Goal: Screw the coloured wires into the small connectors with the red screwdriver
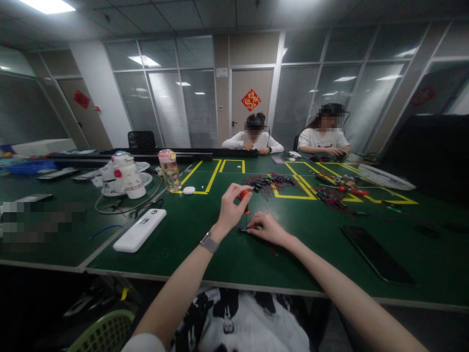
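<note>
While the left hand [229,209] pinches the red handle of a screwdriver [243,195] held upright, the right hand [269,229] lies just beside it. Its fingers are pressed together on a small dark part [242,229] on the green bench [227,264]. Bare surface runs from both hands to the near edge. A white case [139,230] lies well to the left, a black phone [375,253] to the right, and a wire pile [271,182] beyond.

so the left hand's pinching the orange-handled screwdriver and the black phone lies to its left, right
No: in the head view the left hand is pinching the orange-handled screwdriver, but the black phone lies to its right, past the right hand, on the table.
</note>
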Available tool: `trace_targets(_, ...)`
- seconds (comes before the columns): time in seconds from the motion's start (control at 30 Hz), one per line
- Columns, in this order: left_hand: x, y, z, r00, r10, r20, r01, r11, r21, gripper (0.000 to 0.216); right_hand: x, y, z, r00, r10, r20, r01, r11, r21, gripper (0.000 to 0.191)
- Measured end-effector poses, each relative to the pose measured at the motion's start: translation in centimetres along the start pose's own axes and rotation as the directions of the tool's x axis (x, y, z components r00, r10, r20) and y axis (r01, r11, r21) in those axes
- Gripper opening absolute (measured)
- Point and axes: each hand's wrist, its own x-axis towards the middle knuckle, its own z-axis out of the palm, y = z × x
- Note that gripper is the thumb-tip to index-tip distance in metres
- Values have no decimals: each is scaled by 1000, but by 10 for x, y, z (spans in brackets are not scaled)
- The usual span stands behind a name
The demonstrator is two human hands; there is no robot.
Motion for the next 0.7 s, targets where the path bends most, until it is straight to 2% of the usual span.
trace_targets(0.2,0,2,-2,999,-15,37,17,999,-38,30,0,0,1,999,28,-14,-29,1000,-3,4)
trace_targets(0.53,0,0,-2,997,-50,56,53,997,-61,31,1,-3,-2,993,118,-5,-118,991,-60,9)
trace_targets(0.7,0,0,-2,997,-52,50,55,997,-63,30,1,-4,-4,993,117,12,-116,992,-52,7)
